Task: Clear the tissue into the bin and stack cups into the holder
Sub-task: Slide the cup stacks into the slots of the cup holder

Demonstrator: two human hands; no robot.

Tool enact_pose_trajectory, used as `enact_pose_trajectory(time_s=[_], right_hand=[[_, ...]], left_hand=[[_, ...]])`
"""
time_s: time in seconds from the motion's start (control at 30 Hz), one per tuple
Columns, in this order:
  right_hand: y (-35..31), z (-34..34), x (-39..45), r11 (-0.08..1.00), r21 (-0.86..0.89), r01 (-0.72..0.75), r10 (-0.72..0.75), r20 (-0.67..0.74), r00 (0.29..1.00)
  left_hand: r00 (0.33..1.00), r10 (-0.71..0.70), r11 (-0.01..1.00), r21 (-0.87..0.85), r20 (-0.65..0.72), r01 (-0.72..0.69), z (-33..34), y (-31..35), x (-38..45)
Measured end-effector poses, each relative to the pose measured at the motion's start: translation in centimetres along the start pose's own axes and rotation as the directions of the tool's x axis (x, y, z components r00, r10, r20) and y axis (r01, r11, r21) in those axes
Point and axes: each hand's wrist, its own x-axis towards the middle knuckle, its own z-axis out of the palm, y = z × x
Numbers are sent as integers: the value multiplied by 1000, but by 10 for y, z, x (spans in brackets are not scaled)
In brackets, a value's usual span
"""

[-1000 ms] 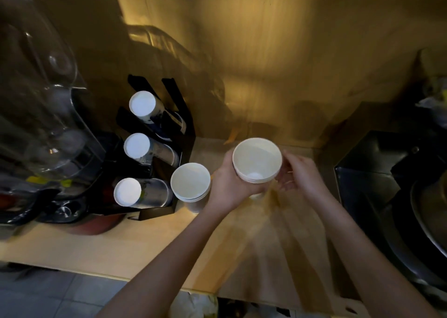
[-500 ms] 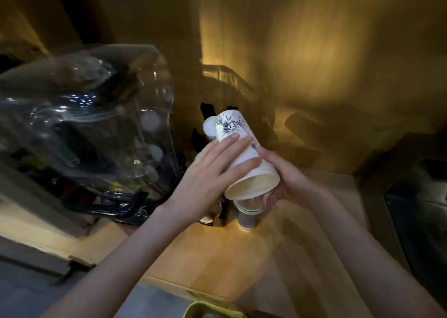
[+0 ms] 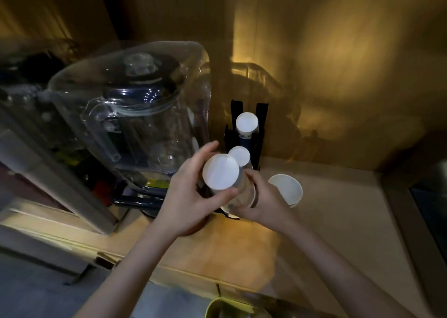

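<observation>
A dim wooden counter carries a black cup holder at its rear edge. Stacking is in hand: the left hand and right hand both close around an inverted cup above the holder's front slot. Next move likely requires lowering it squarely. One upright cup waits beside the holder.

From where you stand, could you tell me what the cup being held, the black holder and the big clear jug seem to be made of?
The cup looks like matte white paper: flat opaque base, rolled rim. The holder appears to be black plastic or painted metal; too dark to tell. The jug looks like glossy clear plastic or glass, with highlights and see-through walls.
</observation>
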Motion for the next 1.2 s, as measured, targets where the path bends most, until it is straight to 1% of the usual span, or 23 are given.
enact_pose_trajectory(time_s=[0.07,0.1,0.23,0.3,0.4,0.6,0.73,0.8,0.87,0.93,1.0,1.07,1.13,1.2], right_hand=[[10,8,1,998,-60,-15,15,-3,1000],[15,12,2,997,-78,-23,23,-2,1000],[30,22,9,990,-114,-77,79,11,997],[35,25,14,984,-146,-103,108,27,994],[37,26,18,975,-166,-148,159,58,986],[39,22,21,956,-198,-215,222,15,975],[35,21,21,948,-256,-191,196,-4,981],[34,21,19,930,-329,-162,173,3,985],[32,16,17,891,-442,-102,145,66,987],[28,5,14,837,-548,-2,95,142,985],[25,-11,12,747,-657,101,25,179,984],[26,-30,10,666,-730,156,-41,172,984],[32,-47,7,615,-778,129,-19,149,989],[41,-62,3,583,-811,50,38,89,995]], left_hand=[[1000,13,993,115,21,-16,4,-5,-3],[999,1,990,140,35,-6,6,-9,-4],[994,-58,979,198,91,39,25,-25,-7],[992,-70,972,229,108,44,37,-33,-9],[985,-121,964,253,126,86,52,-42,-7],[948,-233,941,296,217,164,76,-52,2],[922,-283,914,367,266,175,85,-59,6],[917,-290,892,424,275,155,86,-61,8],[908,-296,864,487,295,124,85,-60,11],[899,-304,834,544,315,91,84,-56,14],[910,-274,788,615,310,28,84,-50,17],[944,-185,742,668,275,-49,83,-41,19],[968,-68,692,710,241,-129,85,-35,23],[971,45,668,716,234,-203,91,-29,27]])
